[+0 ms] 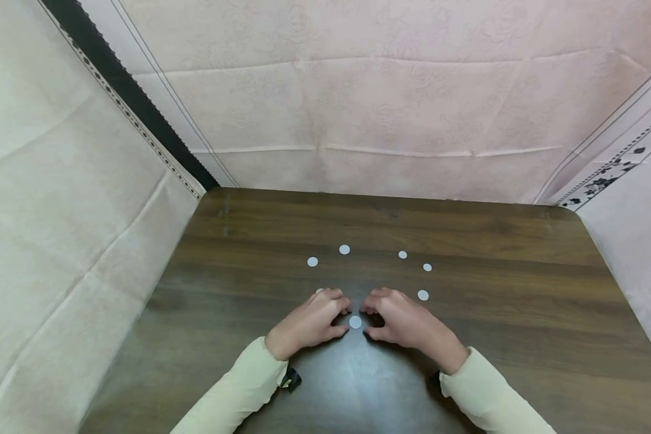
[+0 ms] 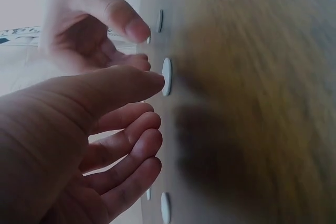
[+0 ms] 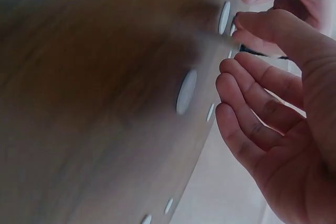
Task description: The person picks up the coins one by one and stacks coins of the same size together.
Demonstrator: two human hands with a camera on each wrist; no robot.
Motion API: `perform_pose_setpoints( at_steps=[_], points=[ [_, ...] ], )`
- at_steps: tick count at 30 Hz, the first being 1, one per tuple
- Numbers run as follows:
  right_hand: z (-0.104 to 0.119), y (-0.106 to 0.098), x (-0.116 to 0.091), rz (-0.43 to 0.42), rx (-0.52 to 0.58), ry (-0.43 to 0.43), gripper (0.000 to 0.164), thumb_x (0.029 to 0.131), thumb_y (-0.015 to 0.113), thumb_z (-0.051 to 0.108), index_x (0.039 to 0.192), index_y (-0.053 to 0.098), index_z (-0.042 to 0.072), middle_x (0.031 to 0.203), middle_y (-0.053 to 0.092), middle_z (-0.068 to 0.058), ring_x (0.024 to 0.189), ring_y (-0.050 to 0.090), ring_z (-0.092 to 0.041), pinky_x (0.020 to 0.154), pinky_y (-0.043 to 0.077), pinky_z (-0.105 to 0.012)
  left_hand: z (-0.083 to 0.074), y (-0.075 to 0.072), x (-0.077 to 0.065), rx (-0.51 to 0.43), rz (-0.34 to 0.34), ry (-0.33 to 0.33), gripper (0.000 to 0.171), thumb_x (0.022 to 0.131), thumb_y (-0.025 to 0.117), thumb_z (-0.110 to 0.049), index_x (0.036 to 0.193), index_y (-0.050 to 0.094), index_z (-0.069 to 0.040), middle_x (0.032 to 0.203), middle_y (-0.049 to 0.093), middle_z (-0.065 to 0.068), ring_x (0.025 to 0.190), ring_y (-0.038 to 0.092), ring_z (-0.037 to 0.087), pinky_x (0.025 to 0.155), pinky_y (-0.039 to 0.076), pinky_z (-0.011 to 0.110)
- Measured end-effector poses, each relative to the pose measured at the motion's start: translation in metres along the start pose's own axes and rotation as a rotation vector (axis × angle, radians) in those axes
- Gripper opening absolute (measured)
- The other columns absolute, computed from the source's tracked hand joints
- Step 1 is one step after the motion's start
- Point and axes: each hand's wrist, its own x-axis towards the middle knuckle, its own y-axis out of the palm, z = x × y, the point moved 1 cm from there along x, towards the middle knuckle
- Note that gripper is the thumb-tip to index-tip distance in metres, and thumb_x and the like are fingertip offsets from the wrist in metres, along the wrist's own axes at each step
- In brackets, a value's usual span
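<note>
A flat white disc lies on the wooden table between the two hands in the head view. My left hand is just left of it, fingers loosely bent and holding nothing. Mirroring it on the other side is my right hand, also with loosely bent fingers and an unfilled gap to the thumb. In the left wrist view the left thumb overlaps a white disc. The right wrist view has another disc on the tabletop beside the right fingertips. Behind the left knuckles, one disc is partly hidden.
More white discs are spread in a rough ring farther back: one disc and another disc at left, several at right, including a disc near the right knuckles. Pale patterned cloth hangs beyond the dark wooden table.
</note>
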Motion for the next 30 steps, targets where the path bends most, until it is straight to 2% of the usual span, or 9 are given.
perform_pose_setpoints(
  at_steps=[6,13,22,30],
  points=[
    [0.003,0.008,0.006,-0.021,-0.007,-0.029,0.017,0.085,0.085,0.017,0.098,0.076,0.01,0.091,0.068,0.002,0.082,0.055,-0.007,0.076,0.053,-0.028,-0.001,0.005,0.005,0.017,0.015,0.021,0.016,0.094,0.08,-0.023,0.104,0.076,-0.011,0.096,0.066,0.001,0.084,0.058,0.012,0.075,0.053,0.026],
    [0.003,0.013,0.011,-0.013,0.023,-0.001,0.014,0.086,0.085,0.016,0.096,0.076,0.01,0.088,0.066,0.003,0.079,0.053,-0.006,0.073,0.052,-0.026,-0.003,0.005,0.008,-0.02,0.018,-0.004,0.013,0.094,0.08,-0.022,0.1,0.078,-0.011,0.097,0.068,0.001,0.086,0.059,0.013,0.076,0.054,0.025],
    [0.004,0.015,0.016,0.002,0.042,0.008,0.008,0.086,0.083,0.012,0.09,0.076,0.009,0.084,0.066,0.0,0.074,0.053,-0.005,0.067,0.049,-0.022,-0.004,0.01,0.007,0.025,-0.046,0.034,0.004,0.094,0.078,-0.018,0.092,0.08,-0.015,0.089,0.066,-0.002,0.082,0.059,0.014,0.073,0.053,0.027],
    [0.004,0.015,0.017,0.02,0.061,0.035,0.009,0.087,0.084,0.011,0.093,0.079,0.009,0.087,0.07,0.0,0.075,0.059,-0.009,0.066,0.051,-0.021,-0.006,0.008,0.008,0.017,-0.023,0.022,0.01,0.095,0.078,-0.019,0.085,0.077,-0.016,0.087,0.065,-0.002,0.079,0.056,0.012,0.071,0.05,0.024]
  ],
)
